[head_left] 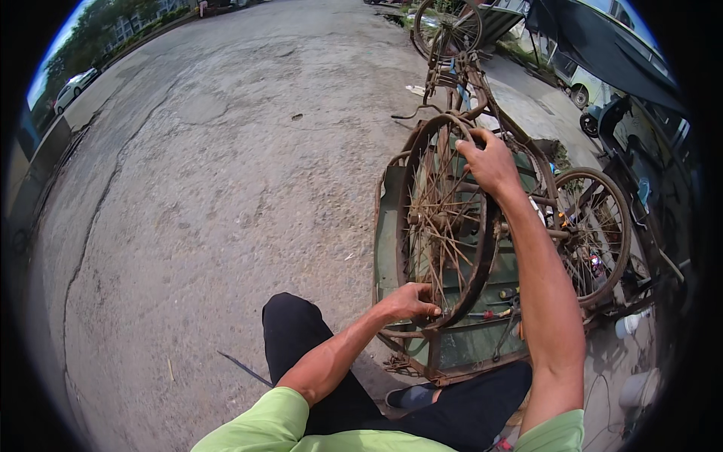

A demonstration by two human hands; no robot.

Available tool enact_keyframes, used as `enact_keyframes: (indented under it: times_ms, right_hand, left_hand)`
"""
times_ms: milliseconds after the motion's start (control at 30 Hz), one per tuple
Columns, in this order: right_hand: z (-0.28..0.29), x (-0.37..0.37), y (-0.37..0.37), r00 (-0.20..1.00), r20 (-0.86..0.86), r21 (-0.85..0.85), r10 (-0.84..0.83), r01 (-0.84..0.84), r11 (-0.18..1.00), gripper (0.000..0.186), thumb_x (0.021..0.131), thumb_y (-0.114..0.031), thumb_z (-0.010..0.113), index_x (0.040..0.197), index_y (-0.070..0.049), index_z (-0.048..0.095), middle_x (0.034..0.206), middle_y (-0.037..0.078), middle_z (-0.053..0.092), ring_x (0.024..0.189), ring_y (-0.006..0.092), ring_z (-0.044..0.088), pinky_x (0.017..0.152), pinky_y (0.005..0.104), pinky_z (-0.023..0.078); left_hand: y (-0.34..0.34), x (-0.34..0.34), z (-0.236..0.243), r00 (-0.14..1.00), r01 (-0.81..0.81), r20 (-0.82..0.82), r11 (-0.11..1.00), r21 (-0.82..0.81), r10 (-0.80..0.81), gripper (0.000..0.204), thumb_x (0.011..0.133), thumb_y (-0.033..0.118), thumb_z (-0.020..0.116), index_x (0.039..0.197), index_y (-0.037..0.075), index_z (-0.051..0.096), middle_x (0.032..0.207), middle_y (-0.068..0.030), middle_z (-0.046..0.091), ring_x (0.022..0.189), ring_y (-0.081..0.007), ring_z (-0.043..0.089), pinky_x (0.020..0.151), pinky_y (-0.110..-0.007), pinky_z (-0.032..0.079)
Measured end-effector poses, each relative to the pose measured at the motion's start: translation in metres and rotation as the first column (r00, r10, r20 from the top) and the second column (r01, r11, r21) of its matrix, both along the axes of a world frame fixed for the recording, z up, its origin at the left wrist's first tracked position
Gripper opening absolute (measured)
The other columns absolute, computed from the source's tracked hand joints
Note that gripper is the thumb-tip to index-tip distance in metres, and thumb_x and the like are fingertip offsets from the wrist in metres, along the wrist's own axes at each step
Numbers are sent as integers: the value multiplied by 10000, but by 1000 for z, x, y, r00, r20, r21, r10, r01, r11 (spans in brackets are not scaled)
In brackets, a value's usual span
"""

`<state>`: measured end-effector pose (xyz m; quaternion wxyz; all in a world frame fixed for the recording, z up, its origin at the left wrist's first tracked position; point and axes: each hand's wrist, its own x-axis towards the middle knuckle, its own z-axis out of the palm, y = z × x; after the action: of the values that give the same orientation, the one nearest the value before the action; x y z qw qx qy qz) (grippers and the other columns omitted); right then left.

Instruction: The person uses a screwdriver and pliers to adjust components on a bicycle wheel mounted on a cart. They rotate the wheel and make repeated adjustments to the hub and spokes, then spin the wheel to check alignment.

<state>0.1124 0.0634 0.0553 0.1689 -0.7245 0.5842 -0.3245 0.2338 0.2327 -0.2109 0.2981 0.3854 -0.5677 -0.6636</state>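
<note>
A rusty spoked wheel (482, 267) with a dark rim stands tilted in front of me, over the green bed (474, 343) of an overturned cargo tricycle. My right hand (491, 162) grips the wheel's upper edge, thumb and fingers closed round the rim. Low on the same wheel, my left hand (410, 303) pinches the rim near the bottom, its fingers partly hidden behind the spokes. Some hand tools (508, 301), one with a red handle, lie on the bed just right of the wheel.
A second spoked wheel (627, 226) stands at the right, and the front wheel (450, 30) is at the far end of the rusty frame (489, 98). White containers (636, 324) sit at the lower right. A dark thin strip (242, 366) lies on the concrete by my left knee.
</note>
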Motion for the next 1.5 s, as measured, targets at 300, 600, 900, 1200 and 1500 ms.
enact_keyframes:
  times_ms: [300, 600, 900, 1200, 1500]
  right_hand:
    - [-2, 0, 21, 1000, 9, -35, -7, 7, 999, 666, 893, -475, 703, 1383, -25, 662, 1304, 253, 727, 1222, 401, 693, 1068, 454, 513]
    - [-6, 1, 33, 999, 24, -73, -31, 33, 997, 612, 901, -438, 721, 1359, -35, 663, 1265, 242, 741, 1196, 400, 703, 1038, 458, 531]
    - [-8, 3, 36, 999, 7, -103, -32, 33, 994, 599, 920, -447, 706, 1365, -48, 663, 1285, 218, 740, 1207, 382, 701, 1050, 457, 520]
    - [-20, -10, 11, 1000, -1, -67, 10, -10, 998, 639, 909, -473, 735, 1397, -65, 678, 1188, 167, 776, 1032, 259, 762, 979, 409, 555]
    - [-3, 1, -34, 970, 210, 135, 127, -157, 978, 300, 1032, -318, 678, 1189, -70, 742, 908, 48, 703, 696, 116, 631, 609, 301, 548]
  left_hand:
    - [-2, -3, -10, 973, -34, 220, 991, -130, 63, 428, 903, 328, 880, 999, -32, 668, 850, -105, 704, 787, -193, 650, 710, -390, 529]
    - [2, -18, -11, 846, -93, 474, 943, -318, 244, 535, 859, 413, 807, 1094, -47, 669, 1092, -302, 728, 1068, -458, 705, 899, -516, 551]
    - [-8, -15, -12, 805, 37, 570, 944, -328, 166, 496, 911, 396, 738, 1086, -60, 657, 1103, -323, 723, 1089, -491, 690, 934, -555, 544]
    - [0, -16, -14, 958, -87, 259, 985, -152, 125, 384, 902, 260, 738, 1111, -55, 672, 973, -199, 740, 934, -341, 717, 837, -440, 553]
    - [3, 5, -39, 774, 369, -626, 869, 330, -91, 731, 1037, 218, 735, 1604, -57, 365, 850, -33, 654, 691, -126, 671, 714, -290, 601]
